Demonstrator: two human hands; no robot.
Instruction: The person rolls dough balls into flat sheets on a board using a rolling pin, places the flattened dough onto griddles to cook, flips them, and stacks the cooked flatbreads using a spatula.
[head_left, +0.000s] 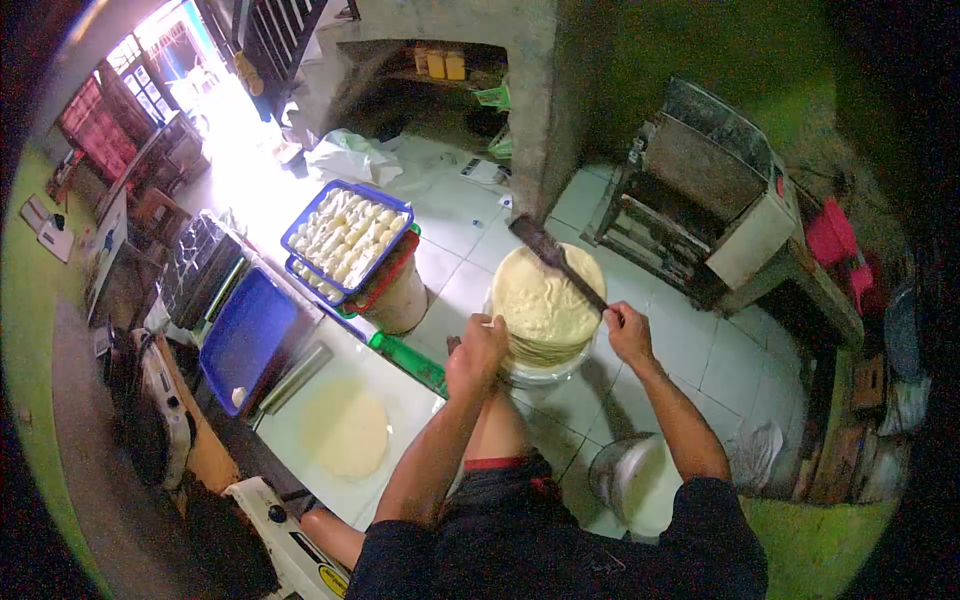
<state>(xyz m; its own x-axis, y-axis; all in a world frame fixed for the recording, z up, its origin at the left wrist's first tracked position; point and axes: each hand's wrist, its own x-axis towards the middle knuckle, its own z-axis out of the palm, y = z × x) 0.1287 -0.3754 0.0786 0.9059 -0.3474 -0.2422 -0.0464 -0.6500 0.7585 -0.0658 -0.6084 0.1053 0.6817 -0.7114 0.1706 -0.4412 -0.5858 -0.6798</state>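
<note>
My right hand (628,332) is closed around the handle of a dark, wide-headed brush (575,274), which slants across a stack of flat dough rounds (548,305). The brush head lies over the far edge of the stack. At the stack's left edge, my left hand (478,352) has its fingers pinched on the rim of the top round. Beneath the stack is a pale, round container (545,378), mostly hidden. One thin sheet of dough (350,430) lies flat on the white work board (300,455) to my left.
A blue tray of rolled dough pieces (345,238) rests on a bucket (403,300). Beside the board are a metal rolling pin (296,378) and another blue tray (245,335). A white bucket (640,485) stands at lower right; a metal machine (690,190) is beyond.
</note>
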